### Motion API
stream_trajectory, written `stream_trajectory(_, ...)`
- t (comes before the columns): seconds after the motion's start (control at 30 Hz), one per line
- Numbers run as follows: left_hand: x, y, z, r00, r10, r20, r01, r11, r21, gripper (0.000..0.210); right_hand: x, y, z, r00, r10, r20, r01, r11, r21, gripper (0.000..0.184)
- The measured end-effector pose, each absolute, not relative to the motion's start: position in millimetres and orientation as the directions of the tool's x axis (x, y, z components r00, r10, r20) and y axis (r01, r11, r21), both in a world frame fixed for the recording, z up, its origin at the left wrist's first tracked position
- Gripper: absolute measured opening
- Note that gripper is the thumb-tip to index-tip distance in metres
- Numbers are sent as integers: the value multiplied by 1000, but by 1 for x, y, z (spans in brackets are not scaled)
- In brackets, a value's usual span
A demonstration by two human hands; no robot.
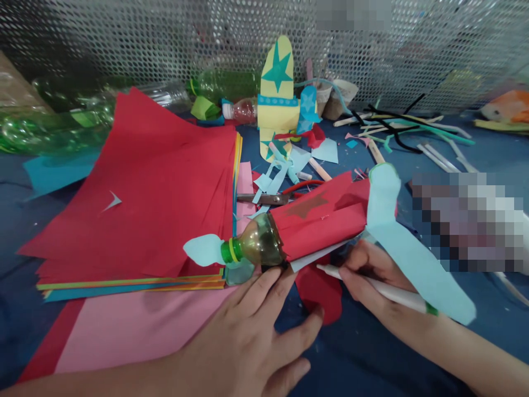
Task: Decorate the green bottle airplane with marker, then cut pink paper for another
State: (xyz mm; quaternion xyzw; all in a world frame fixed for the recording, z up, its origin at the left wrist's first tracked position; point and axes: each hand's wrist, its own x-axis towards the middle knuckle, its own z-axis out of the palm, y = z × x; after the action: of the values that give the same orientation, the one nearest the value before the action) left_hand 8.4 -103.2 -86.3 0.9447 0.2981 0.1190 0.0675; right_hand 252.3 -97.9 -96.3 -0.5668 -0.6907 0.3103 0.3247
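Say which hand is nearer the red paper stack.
Left. The left hand is beside the lower right corner of the stack; the right hand, holding a pen, is farther right.

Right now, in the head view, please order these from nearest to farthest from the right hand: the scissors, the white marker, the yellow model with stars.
1. White marker: held in the right hand.
2. Scissors: ahead and left of that hand.
3. Yellow model with stars: farther back, also to the left.

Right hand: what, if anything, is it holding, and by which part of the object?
The right hand holds the white pen by its barrel, just behind the tip.
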Motion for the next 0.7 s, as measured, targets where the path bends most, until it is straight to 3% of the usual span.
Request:
stream_trajectory(0.23,8,-104,-85,797,578,175,551,-815,180,37,245,-98,-89,-125,987,102,538,153,-829,20)
stream_trajectory(0.53,9,-103,-86,795,578,185,543,-814,209,38,250,-99,-87,-189,982,-5,548,101,-830,21)
stream_trajectory(0.7,9,-104,-90,789,581,198,544,-812,214,38,248,-97,-88,-161,984,75,593,157,-790,24)
